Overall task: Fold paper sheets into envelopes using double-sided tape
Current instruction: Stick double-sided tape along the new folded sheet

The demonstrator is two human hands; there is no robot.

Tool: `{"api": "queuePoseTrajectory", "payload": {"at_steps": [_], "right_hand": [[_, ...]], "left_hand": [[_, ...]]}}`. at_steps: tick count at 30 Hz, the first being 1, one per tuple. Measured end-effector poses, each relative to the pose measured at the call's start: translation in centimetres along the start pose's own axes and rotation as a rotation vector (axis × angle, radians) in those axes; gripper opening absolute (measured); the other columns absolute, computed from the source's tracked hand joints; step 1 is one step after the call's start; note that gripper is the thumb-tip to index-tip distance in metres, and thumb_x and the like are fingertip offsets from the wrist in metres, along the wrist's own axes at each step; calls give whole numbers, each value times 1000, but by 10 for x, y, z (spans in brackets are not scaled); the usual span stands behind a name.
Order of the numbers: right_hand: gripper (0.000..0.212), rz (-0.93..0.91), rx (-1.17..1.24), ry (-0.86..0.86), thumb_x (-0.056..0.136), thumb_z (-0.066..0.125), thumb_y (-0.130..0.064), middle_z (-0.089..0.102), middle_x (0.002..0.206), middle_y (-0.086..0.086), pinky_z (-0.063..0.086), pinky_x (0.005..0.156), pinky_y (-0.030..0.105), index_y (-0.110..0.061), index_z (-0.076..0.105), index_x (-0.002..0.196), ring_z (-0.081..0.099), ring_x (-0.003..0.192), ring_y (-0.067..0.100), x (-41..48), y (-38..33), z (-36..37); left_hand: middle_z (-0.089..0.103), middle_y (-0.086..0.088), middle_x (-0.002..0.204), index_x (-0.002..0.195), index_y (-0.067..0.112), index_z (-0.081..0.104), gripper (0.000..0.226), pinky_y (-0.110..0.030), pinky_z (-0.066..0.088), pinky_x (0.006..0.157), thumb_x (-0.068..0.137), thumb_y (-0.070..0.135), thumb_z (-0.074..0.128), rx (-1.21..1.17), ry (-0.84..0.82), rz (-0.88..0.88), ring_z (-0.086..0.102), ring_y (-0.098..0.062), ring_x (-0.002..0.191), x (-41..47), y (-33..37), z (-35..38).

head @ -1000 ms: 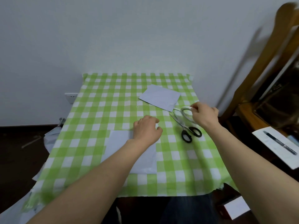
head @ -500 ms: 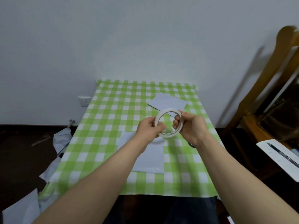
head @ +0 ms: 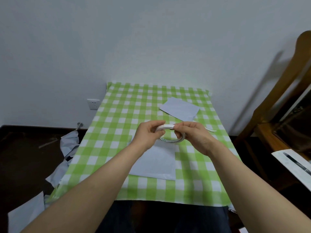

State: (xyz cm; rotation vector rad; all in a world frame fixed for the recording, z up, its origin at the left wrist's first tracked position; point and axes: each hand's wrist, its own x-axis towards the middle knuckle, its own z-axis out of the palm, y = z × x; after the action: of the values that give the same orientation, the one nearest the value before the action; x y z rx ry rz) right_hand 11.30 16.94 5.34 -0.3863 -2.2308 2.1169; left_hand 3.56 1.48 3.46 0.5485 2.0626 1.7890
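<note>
A white roll of double-sided tape hangs above the table between both hands. My left hand pinches the roll's left rim with thumb and fingers. My right hand grips the right side, fingers curled through the ring. Under the hands a pale paper sheet lies flat on the green checked tablecloth. A second pale sheet lies further back on the right. The scissors are hidden behind my right hand.
A small white strip lies on the cloth right of my hands. Crumpled paper sits on the floor at the left. A wooden chair stands at the right, with a sheet and pen beside it.
My right hand lifted the tape roll from beside the scissors to the middle. My left hand left the sheet and took the roll's other side. The roll has since tipped flatter.
</note>
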Motion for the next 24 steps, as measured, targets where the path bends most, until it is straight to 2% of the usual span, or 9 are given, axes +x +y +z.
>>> {"api": "queuePoseTrajectory", "payload": {"at_steps": [3, 6, 8, 10, 15, 18, 21, 24], "right_hand": [[9, -6, -26, 70, 84, 67, -14, 58, 63, 1, 38, 78, 24, -13, 71, 76, 51, 64, 12, 0, 2, 3], [5, 9, -39, 110, 81, 70, -13, 66, 68, -1, 41, 81, 22, -13, 72, 86, 58, 70, 11, 0, 4, 5], [7, 16, -68, 118, 81, 72, -15, 68, 72, -1, 43, 86, 23, -15, 73, 88, 59, 75, 12, 0, 5, 7], [7, 17, -81, 126, 81, 72, -16, 69, 73, -3, 43, 88, 23, -18, 72, 87, 60, 76, 10, 1, 4, 9], [8, 5, -80, 126, 83, 69, -10, 68, 76, 0, 46, 75, 12, -15, 69, 89, 61, 73, 6, 1, 2, 13], [9, 6, -87, 132, 83, 70, -9, 66, 80, 2, 46, 78, 17, -17, 70, 86, 60, 76, 10, 0, 2, 15], [10, 2, -99, 143, 82, 71, -9, 64, 80, 4, 44, 79, 21, -19, 69, 84, 57, 76, 12, 1, 3, 16], [11, -1, -96, 154, 82, 71, -9, 64, 79, 2, 45, 77, 20, -20, 69, 82, 58, 76, 12, 2, 4, 17]], "left_hand": [[59, 5, 107, 122, 11, 60, 47, -20, 44, 84, 78, -3, 66, 104, 165, 16, 53, -7, 98, -1, -1, -2], [58, 3, 99, 114, 12, 66, 37, -10, 43, 70, 80, -1, 60, 91, 246, 36, 52, -10, 83, -4, 1, -1], [55, 6, 90, 112, 13, 68, 33, -6, 40, 62, 82, 1, 60, 84, 249, 43, 48, -8, 71, -5, 2, 0], [52, 11, 83, 110, 13, 70, 30, -9, 39, 63, 83, 5, 60, 103, 245, 38, 46, -6, 67, -6, 4, 2], [52, 13, 78, 105, 13, 72, 25, -15, 37, 64, 82, 8, 63, 107, 243, 27, 47, -3, 66, -6, 5, 4], [52, 13, 74, 102, 14, 73, 24, -15, 36, 61, 81, 8, 63, 97, 249, 17, 46, -3, 63, -6, 4, 4], [54, 14, 70, 98, 15, 74, 21, -8, 36, 56, 81, 8, 64, 73, 253, -8, 48, -1, 61, -5, 4, 4], [62, 10, 72, 89, 15, 74, 15, -9, 41, 63, 79, 8, 66, 0, 253, -32, 56, -4, 68, -4, 5, 2]]}}
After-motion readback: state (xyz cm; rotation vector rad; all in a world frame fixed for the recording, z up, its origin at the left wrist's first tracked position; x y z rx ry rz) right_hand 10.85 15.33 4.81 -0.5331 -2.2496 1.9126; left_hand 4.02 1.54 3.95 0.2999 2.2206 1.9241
